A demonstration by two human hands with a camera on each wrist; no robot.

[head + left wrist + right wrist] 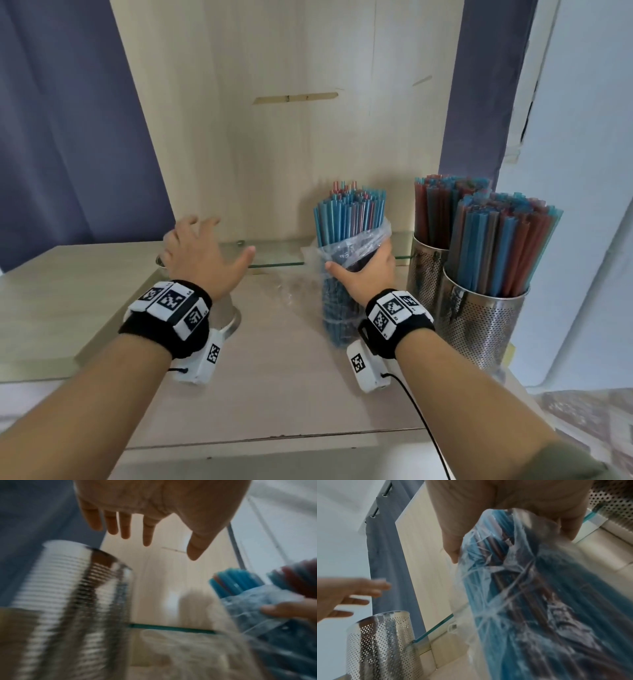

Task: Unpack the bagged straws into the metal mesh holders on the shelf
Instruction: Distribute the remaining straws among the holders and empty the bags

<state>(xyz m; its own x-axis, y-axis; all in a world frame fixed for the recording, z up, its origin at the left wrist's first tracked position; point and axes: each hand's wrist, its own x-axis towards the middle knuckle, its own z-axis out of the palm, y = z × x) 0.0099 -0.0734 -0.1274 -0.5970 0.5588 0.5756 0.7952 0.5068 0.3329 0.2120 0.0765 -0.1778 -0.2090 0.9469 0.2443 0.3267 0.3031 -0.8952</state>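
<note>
A clear plastic bag of blue and red straws [346, 260] stands upright on the wooden shelf [291, 387], its top open with straw ends sticking out. My right hand [364, 274] grips the bag [513, 574] around its middle. My left hand [202, 253] hovers open with fingers spread above an empty perforated metal holder [231, 308], which it mostly hides in the head view. The same empty holder [68, 608] shows blurred in the left wrist view and the holder [383, 642] is sharp in the right wrist view. The left hand [145, 524] touches nothing.
Two perforated metal holders full of straws, a front holder [479, 322] and a rear holder [426, 274], stand at the right of the shelf. A glass strip [274, 255] lies along the back panel. Blue curtains hang on both sides. A crumpled empty plastic bag [291, 291] lies beside the straws.
</note>
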